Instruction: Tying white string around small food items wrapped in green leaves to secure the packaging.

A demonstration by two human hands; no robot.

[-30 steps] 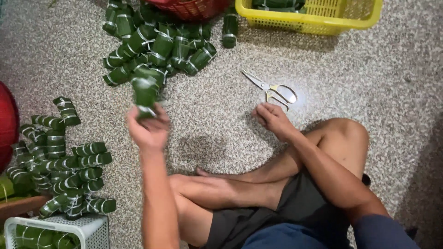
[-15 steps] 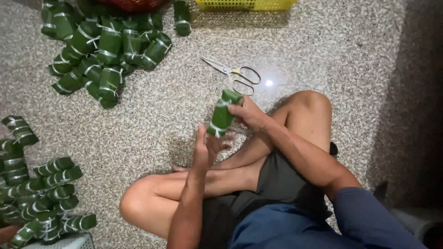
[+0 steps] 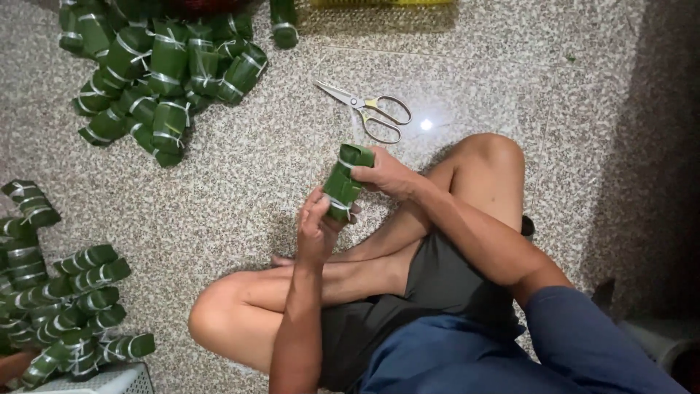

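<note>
Green leaf wraps the bundle (image 3: pixel 344 181) that both hands now share above the crossed legs; a second ago the left hand (image 3: pixel 315 228) alone gripped it out over the floor beside the far pile, while the right hand (image 3: pixel 386 175) rested on the floor near the scissors (image 3: pixel 368 111); half a second ago the two hands had already met on it; now the left hand's fingers are closed around the bundle's lower end, and the right hand's fingers are curled over its upper end, the bundle tilted between them; the scissors lie untouched on the speckled floor (image 3: pixel 510 80) just beyond the right hand; the view has shifted, so the yellow basket (image 3: pixel 386 2) shows only as a sliver of rim at the top edge, its contents out of sight; a white crate (image 3: pixel 109 379) peeks in at the lower left corner, its inside hidden; tied green bundles lie heaped on the floor at upper left (image 3: pixel 157 69) and at far left (image 3: pixel 62 306).
</note>
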